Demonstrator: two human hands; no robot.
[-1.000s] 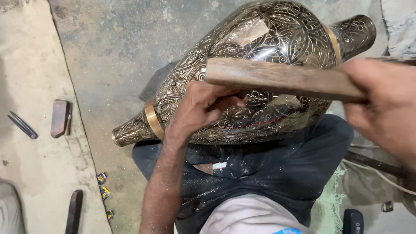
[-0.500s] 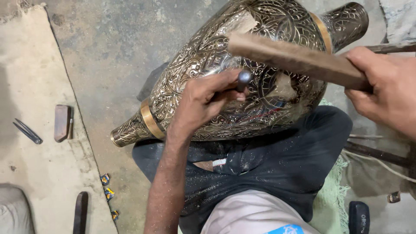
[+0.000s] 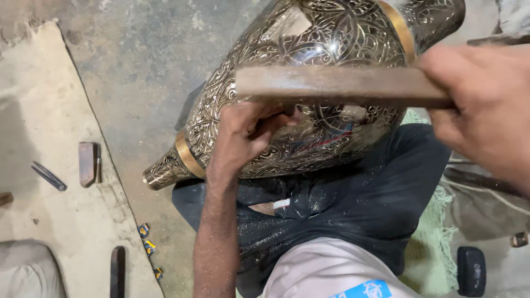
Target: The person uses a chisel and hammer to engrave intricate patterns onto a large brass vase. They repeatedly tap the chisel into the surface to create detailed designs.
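A large engraved brass vase lies on its side across my lap, neck to the upper right and foot to the lower left. My left hand rests on its belly, fingers pinched around a small metal punch that is mostly hidden under the stick. My right hand grips one end of a flat wooden stick, held level just above my left hand and the vase.
A dark cloth dusted with metal filings covers my lap. On the pale mat at left lie a small wooden block, a metal tool and a dark bar. A black device lies at the lower right.
The wooden stick has dropped from a raised tilt to level, close over my left hand. The view has moved nearer to the vase.
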